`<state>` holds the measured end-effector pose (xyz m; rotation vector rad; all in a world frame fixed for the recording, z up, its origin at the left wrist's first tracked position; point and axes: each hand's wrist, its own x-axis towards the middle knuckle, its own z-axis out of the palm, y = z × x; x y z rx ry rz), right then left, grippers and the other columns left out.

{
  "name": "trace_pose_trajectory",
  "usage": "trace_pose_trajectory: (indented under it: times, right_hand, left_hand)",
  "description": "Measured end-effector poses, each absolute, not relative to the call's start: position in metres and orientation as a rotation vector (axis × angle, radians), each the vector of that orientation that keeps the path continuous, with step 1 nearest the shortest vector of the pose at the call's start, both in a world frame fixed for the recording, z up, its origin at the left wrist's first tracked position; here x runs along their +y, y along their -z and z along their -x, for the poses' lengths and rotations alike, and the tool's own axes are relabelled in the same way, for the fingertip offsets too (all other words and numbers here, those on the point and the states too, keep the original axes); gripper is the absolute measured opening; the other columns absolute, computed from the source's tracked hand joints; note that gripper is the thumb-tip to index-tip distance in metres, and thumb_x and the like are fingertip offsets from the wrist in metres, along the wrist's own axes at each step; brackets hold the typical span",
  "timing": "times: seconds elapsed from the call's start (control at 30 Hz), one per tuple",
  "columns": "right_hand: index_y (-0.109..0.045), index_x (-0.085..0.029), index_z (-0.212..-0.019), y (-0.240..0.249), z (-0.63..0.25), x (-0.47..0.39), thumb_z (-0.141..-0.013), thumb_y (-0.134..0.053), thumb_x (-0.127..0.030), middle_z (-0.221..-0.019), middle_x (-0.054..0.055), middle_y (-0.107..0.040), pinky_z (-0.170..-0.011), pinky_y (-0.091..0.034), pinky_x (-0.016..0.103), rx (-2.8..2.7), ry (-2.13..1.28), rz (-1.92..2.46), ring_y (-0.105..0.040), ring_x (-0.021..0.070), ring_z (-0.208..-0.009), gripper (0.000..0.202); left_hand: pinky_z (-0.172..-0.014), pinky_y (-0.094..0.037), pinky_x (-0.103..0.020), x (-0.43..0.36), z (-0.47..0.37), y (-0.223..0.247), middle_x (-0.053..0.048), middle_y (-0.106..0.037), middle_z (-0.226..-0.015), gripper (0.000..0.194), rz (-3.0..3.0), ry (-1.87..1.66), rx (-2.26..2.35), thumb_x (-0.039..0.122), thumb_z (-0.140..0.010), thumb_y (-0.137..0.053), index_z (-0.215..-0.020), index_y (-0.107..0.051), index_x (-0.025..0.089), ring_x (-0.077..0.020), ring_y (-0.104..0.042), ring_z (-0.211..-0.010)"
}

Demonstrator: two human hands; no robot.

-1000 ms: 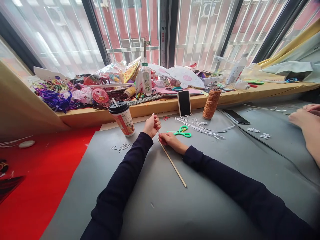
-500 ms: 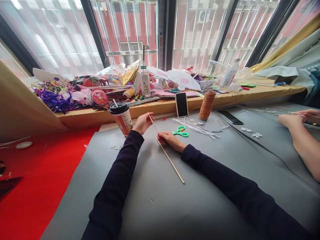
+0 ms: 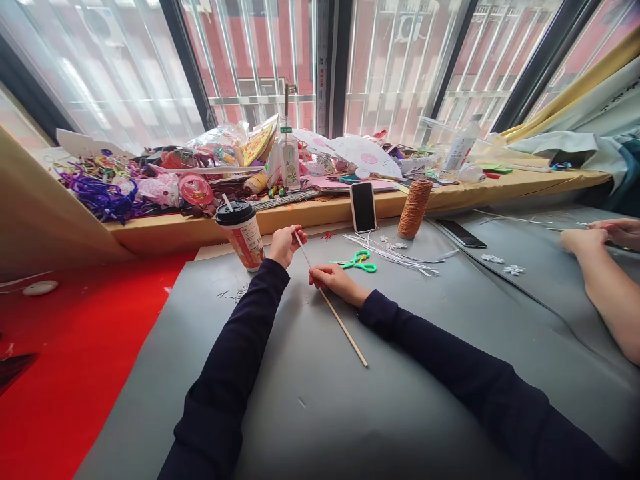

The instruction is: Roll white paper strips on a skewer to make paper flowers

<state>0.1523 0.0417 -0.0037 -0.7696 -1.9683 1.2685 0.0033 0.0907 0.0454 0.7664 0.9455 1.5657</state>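
Observation:
My left hand (image 3: 287, 245) is closed on the upper end of a thin white strip (image 3: 302, 247), its fingertips pinched together. The strip slants down to my right hand (image 3: 334, 280), whose thumb and fingers are shut on its lower part. From under my right hand a slim wooden stick (image 3: 347, 333) runs toward me along the grey table; whether my fingers also touch it I cannot tell. Green-handled scissors (image 3: 361, 261) lie just beyond my right hand. A lidded paper cup (image 3: 245, 241) with a straw stands left of my left hand.
White strips (image 3: 395, 255), small white flower shapes (image 3: 513, 270), a propped phone (image 3: 363, 208), a flat phone (image 3: 461, 233) and a brown twine spool (image 3: 415, 209) sit further back. A cluttered sill (image 3: 190, 223) borders the table. Another person's hands (image 3: 595, 237) work at right.
My right hand has shifted slightly left along the strip, close to the wooden stick's upper end. My left hand stays nearly in place. The view has tilted a little.

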Motion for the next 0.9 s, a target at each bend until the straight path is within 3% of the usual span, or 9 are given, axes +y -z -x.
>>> trace_pose_trajectory:
  times: [0.33,0.7,0.9]
  right_hand:
    - [-0.059,-0.014,-0.066,-0.013,-0.150,0.032,-0.081,-0.039,-0.038,-0.055,-0.002,-0.047,-0.055,-0.032,0.021,-2.010,-1.191,0.714,-0.042,0.0078,-0.055,0.034]
    - [-0.060,-0.014,-0.068,-0.020,-0.163,0.034,-0.082,-0.038,-0.042,-0.056,-0.002,-0.049,-0.054,-0.032,0.020,-2.022,-1.146,0.698,-0.042,0.0072,-0.054,0.038]
    - [-0.061,-0.013,-0.078,-0.010,-0.173,0.040,-0.082,-0.039,-0.043,-0.057,-0.001,-0.050,-0.048,-0.031,0.020,-1.929,-1.438,0.662,-0.038,0.0050,-0.046,0.037]
  left_hand:
    - [-0.045,-0.034,-0.018,0.087,-0.010,-0.050,0.001,-0.048,-0.057,0.011,-0.970,-1.757,1.118,0.016,-0.070,-0.046,-0.068,-0.056,0.012,-0.0049,-0.044,-0.045]
    - [-0.061,-0.043,-0.024,0.075,-0.018,-0.067,0.000,-0.050,-0.061,0.013,-0.944,-1.772,0.949,0.019,-0.073,-0.048,-0.075,-0.059,0.011,-0.0082,-0.053,-0.055]
    - [-0.063,-0.044,-0.023,0.075,-0.009,-0.056,-0.001,-0.056,-0.068,0.019,-0.854,-1.500,0.834,0.026,-0.076,-0.052,-0.086,-0.062,0.014,-0.0078,-0.054,-0.059]
